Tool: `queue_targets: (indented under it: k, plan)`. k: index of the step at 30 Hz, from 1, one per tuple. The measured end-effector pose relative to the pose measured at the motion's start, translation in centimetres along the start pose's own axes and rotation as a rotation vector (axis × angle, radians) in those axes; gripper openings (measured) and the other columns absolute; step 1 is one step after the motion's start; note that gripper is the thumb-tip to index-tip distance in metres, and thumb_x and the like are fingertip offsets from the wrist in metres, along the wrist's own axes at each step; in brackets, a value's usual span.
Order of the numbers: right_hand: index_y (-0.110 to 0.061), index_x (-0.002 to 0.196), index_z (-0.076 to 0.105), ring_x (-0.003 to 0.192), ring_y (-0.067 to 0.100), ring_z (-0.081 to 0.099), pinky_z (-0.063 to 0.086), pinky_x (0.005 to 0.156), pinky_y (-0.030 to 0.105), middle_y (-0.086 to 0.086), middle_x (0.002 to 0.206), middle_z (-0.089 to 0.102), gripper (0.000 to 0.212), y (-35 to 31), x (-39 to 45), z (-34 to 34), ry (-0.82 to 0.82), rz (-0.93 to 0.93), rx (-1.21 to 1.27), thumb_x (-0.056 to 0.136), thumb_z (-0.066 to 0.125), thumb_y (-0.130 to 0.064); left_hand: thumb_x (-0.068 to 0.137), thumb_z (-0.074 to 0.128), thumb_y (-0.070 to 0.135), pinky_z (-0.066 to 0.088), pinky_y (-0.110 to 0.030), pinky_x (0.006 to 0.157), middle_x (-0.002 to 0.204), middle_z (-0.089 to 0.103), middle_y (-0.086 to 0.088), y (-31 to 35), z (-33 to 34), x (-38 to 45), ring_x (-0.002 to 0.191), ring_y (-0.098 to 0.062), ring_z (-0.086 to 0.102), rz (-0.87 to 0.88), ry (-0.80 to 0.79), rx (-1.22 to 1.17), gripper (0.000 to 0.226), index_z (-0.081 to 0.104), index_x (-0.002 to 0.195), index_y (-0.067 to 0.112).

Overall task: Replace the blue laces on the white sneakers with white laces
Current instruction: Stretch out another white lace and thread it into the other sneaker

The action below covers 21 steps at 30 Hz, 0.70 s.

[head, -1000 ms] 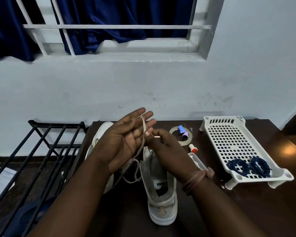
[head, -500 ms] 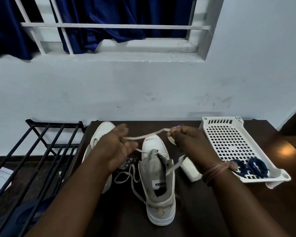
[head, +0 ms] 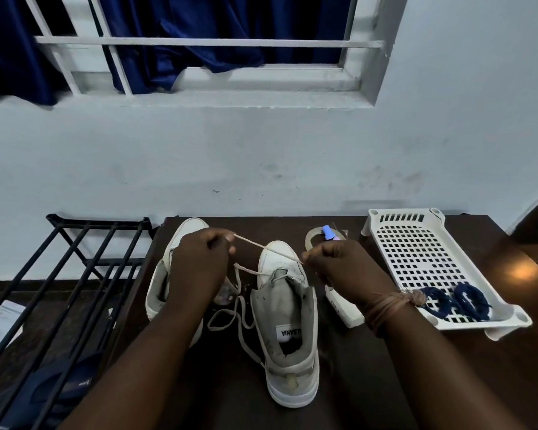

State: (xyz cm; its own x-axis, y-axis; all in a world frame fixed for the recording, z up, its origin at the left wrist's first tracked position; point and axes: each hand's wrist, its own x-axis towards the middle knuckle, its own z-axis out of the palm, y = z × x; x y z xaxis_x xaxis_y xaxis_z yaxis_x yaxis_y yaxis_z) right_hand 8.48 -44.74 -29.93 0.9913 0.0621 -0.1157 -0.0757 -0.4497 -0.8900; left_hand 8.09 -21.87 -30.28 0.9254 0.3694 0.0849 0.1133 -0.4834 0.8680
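Lace (head: 267,249) stretches taut between pinching left hand (head: 199,268) and right hand (head: 342,268).

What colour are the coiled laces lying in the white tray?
Dark blue; the coiled laces show clearly in the head view.

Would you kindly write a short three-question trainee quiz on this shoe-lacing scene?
1. True or false: the blue laces lie in the white tray.
2. What stretches between the left hand and the right hand?
3. Which sneaker has a white lace in its front eyelets: A, the right sneaker, or B, the left sneaker?

Key: 1 true; 2 a white lace; 3 A.
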Motion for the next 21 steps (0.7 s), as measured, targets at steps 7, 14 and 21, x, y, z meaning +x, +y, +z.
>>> queue_targets:
  k: [7, 14, 21]
  plan:
    - [-0.012, 0.103, 0.069, 0.063, 0.008, 0.064, 0.048, 0.058, 0.018, 0.004, 0.081, 0.075, 0.025, -0.9, -0.2, 1.9, -0.08, 0.019, 0.074, 0.098, 0.047, 0.0, 0.083, 0.062, 0.046, 0.02, -0.048, 0.121, 0.127, 0.067, 0.015, 0.5, 2.5, -1.1, 0.125, -0.005, 0.056, 0.367, -0.229, 0.311, 0.05, 0.062, 0.133, 0.039]
    - [-0.008, 0.08, 0.068, 0.054, 0.006, 0.059, 0.047, 0.057, 0.023, -0.002, 0.067, 0.07, 0.023, -0.4, 0.1, 1.7, 0.068, 0.026, -0.054, 0.082, 0.079, -0.028, 0.085, 0.065, 0.032, 0.054, -0.036, 0.079, 0.077, 0.073, 0.017, 0.8, 3.9, -2.1, 0.075, -0.001, 0.067, 0.334, -0.262, 0.124, 0.012, 0.077, 0.085, 0.032]
    - [-0.005, 0.082, 0.077, 0.072, 0.023, 0.067, 0.057, 0.072, 0.035, 0.013, 0.08, 0.074, 0.02, 1.6, 0.4, 2.8, -0.022, 0.188, -0.325, 0.087, 0.065, -0.02, 0.093, 0.054, 0.036, 0.038, -0.039, 0.097, 0.096, 0.071, 0.009, 0.5, 6.1, -3.4, 0.101, -0.014, 0.063, 0.176, -0.284, 0.486, 0.015, 0.062, 0.084, 0.028]
